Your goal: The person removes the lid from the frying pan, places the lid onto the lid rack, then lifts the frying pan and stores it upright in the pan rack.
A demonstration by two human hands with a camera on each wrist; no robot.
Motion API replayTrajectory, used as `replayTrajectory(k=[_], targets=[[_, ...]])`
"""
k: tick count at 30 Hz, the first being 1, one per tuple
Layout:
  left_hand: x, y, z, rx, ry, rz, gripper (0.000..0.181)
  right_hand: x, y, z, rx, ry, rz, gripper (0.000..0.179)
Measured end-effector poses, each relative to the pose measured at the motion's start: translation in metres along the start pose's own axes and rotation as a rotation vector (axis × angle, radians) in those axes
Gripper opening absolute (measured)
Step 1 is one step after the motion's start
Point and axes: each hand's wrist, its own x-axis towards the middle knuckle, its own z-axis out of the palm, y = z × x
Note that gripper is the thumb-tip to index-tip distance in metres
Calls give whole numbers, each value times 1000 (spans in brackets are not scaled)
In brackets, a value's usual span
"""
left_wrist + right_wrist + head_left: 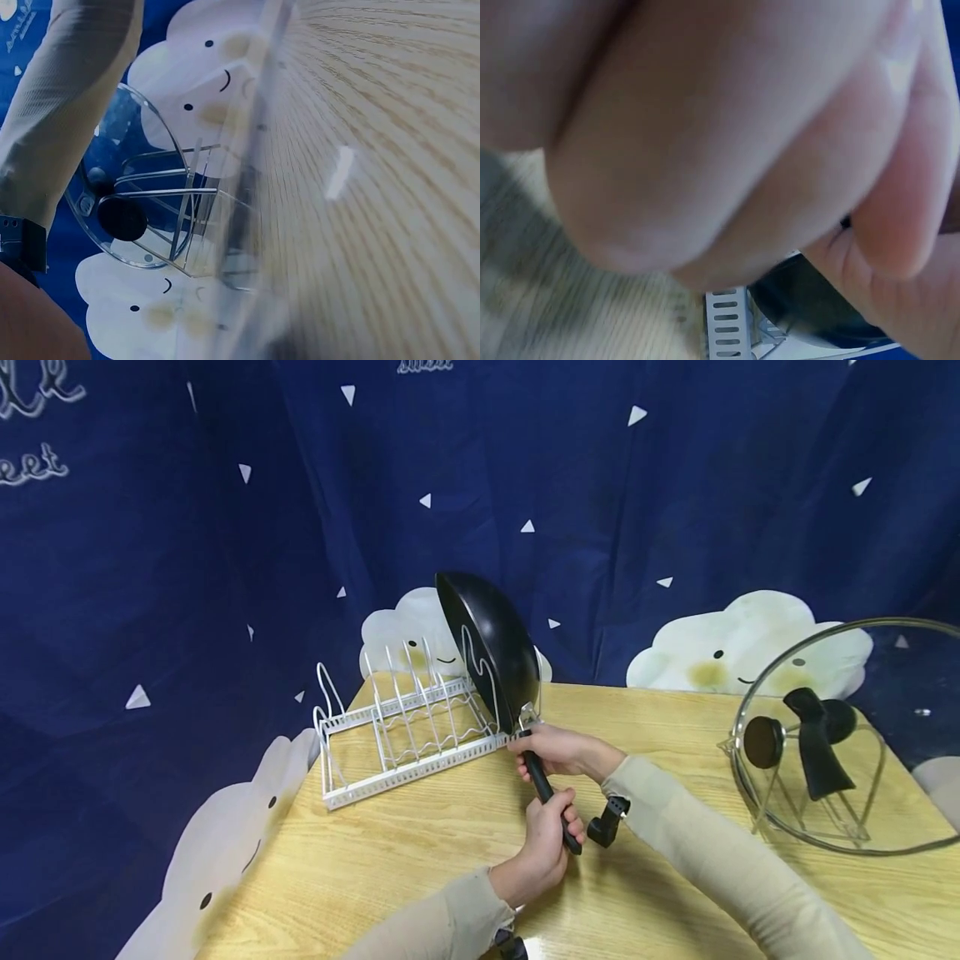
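Observation:
A black wok stands on its side at the right end of a white wire rack, its hollow facing left. One wire loop of the rack shows in front of the wok. My right hand grips the black handle close to the wok. Lower down, my left hand wraps round the handle near its end. Curled fingers fill much of the right wrist view, with part of the wok below them. The left wrist view does not show my left hand's grip.
At the right, a large glass lid with a dark round knob leans upright on a wire stand. A black curved piece shows through the glass. A dark blue curtain hangs behind the wooden table.

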Motion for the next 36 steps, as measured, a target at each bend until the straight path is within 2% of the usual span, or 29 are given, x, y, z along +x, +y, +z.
replayTrajectory(k=[8,18,23,27,31,36], targets=[[5,-6,-3,18,-11,3,13,0,2,0,-55,30,20,14],[18,-13,-13,101,12,12,11,1,7,-3,-135,65,-14,15],[19,-12,-19,217,-9,2,14,-1,9,-5,-177,91,-39,14],[17,-6,-27,336,-75,-17,19,-6,11,-8,-253,134,-55,18],[13,5,-38,508,-137,-20,29,-7,13,-10,-310,176,-57,22],[13,19,-51,665,-212,-2,26,-9,15,-14,-345,166,-79,25]])
